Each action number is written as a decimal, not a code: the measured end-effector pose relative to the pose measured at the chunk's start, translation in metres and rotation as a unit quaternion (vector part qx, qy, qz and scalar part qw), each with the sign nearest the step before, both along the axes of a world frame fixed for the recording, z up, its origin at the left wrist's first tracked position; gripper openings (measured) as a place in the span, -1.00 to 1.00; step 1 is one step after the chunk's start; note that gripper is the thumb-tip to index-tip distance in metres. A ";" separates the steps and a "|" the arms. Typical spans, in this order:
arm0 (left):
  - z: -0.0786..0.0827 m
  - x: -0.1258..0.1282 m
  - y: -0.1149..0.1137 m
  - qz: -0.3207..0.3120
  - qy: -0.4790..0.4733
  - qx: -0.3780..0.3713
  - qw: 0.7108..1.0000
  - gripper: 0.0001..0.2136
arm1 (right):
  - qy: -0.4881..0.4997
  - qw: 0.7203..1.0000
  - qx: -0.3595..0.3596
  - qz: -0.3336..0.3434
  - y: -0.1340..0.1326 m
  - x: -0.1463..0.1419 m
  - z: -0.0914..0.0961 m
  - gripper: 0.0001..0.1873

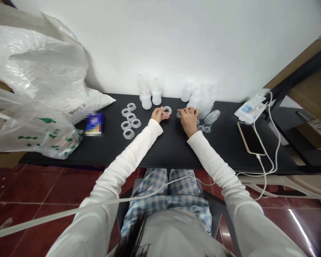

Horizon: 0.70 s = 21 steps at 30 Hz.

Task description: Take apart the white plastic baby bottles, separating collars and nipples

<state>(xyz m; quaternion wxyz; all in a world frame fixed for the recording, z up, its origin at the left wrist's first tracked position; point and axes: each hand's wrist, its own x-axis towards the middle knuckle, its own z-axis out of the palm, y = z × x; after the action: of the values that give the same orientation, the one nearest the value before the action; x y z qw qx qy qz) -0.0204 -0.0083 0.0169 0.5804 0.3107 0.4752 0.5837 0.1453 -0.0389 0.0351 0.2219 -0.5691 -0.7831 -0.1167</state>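
Observation:
My left hand [157, 114] pinches a clear plastic ring [167, 110] just above the black table [171, 150]. My right hand [188, 118] rests close beside it, fingers curled over a small clear part [178, 114] that I cannot make out fully. Several more clear rings [129, 120] lie in a loose group left of my left hand. Behind my hands stand a few small white bottles [149, 93] by the wall. Right of my right hand lie stacked clear cups or caps [210, 116] and a few small clear pieces [204, 128].
Large plastic bags [34, 96] fill the table's left end, with a small blue packet [94, 124] beside them. A phone [251, 138] on a white cable and a white box [250, 108] lie at the right. Cardboard boxes [312, 96] stand far right. Red tiled floor lies below.

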 end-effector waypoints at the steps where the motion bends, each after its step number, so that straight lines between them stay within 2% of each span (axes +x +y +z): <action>1: 0.000 -0.001 0.001 -0.004 -0.003 -0.011 1.000 -0.61 | 0.023 1.000 0.009 0.010 -0.001 -0.001 0.001 -0.61; 4: -0.004 -0.001 0.003 0.004 0.011 -0.024 1.000 -0.61 | 0.126 0.991 0.045 0.029 -0.006 -0.005 0.002 -0.63; 7: -0.008 -0.001 0.003 0.017 0.022 0.008 1.000 -0.61 | 0.230 0.969 0.065 0.063 -0.010 -0.010 0.001 -0.63; 10: -0.010 -0.001 0.000 -0.001 0.046 0.052 0.998 -0.63 | 0.286 0.951 0.055 0.101 -0.009 -0.013 -0.003 -0.65; 15: -0.008 0.004 -0.010 -0.048 0.066 0.105 0.991 -0.62 | 0.300 0.945 0.042 0.122 -0.004 -0.015 -0.011 -0.67; 21: -0.005 0.011 -0.019 -0.071 0.059 0.123 0.988 -0.60 | 0.264 0.957 0.075 0.094 -0.004 -0.016 -0.016 -0.70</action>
<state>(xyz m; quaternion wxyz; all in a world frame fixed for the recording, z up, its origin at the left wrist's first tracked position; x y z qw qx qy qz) -0.0097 -0.0274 0.0122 0.5489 0.4460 0.4101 0.5758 0.1297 -0.0431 0.0194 0.4732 -0.4848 -0.7356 0.0009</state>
